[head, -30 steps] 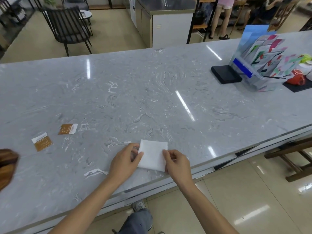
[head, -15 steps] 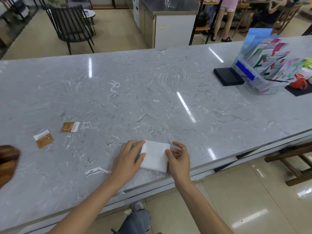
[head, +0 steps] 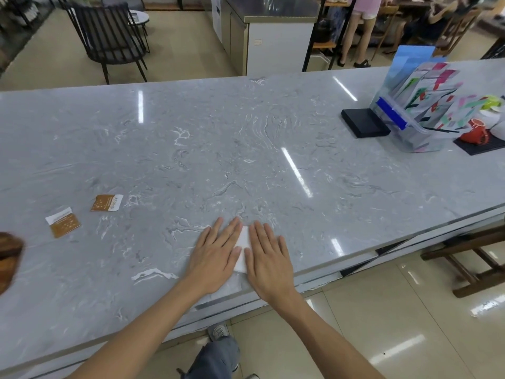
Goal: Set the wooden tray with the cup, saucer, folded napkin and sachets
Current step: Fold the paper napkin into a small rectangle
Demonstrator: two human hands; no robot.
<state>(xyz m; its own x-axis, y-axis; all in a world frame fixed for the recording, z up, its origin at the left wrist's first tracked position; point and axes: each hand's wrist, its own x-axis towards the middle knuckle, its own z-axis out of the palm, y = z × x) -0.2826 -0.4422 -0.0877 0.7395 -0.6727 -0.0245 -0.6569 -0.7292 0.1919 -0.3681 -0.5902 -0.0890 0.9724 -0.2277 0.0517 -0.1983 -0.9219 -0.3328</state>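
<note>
A white folded napkin (head: 244,248) lies near the front edge of the grey marble counter (head: 246,160). My left hand (head: 216,255) and my right hand (head: 269,258) both lie flat on it, palms down, fingers extended, covering most of it. Only a narrow strip of napkin shows between them. Two brown-and-white sachets (head: 107,202) (head: 62,222) lie on the counter to the left. A dark wooden tray (head: 9,255) shows only at the left frame edge. No cup or saucer is identifiable.
At the back right stand a black box (head: 364,123), a clear bin of leaflets (head: 420,105) and a red object on a black mat (head: 476,132). Chairs, a cabinet and people are beyond the counter. A wooden stool (head: 475,255) stands at right.
Both hands went from pinching the napkin's side edges to lying flat on top of it. The napkin now looks narrower between them.
</note>
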